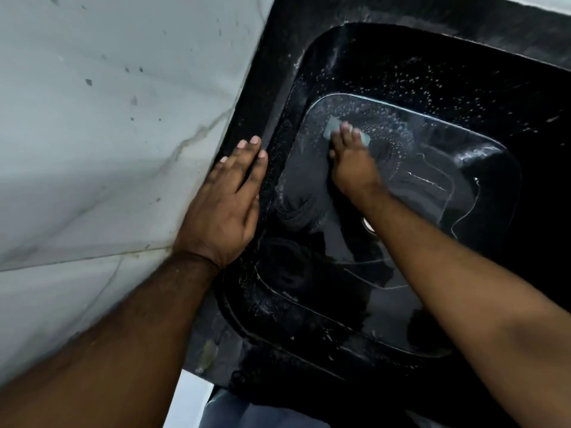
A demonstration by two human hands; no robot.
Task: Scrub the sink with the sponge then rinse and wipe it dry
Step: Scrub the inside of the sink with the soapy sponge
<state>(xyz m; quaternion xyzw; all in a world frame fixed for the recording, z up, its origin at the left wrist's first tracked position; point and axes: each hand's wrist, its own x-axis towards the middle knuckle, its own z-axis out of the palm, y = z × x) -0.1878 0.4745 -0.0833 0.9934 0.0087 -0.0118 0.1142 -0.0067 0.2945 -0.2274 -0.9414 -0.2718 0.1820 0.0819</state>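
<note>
Down in the basin, the fingers (343, 135) of the right hand (352, 168) lie straight and close together, pressing flat on a pale grey-green rectangular sponge (333, 126); its two ends stick out on either side of the fingertips. That sponge sits on the wet floor of the glossy black rectangular sink (463, 88), toward the far-left part of the bottom, with soap bubbles and water droplets scattered around it. A small metal drain (367, 225) shows just beside the right forearm, nearer the middle of the floor. The left hand (225, 205) lies palm-down with straight fingers (251, 149) slightly spread, resting on the sink's left rim where it meets the white marble-patterned wall tile (108, 134). Both bare forearms reach in from the lower edge of the view.
</note>
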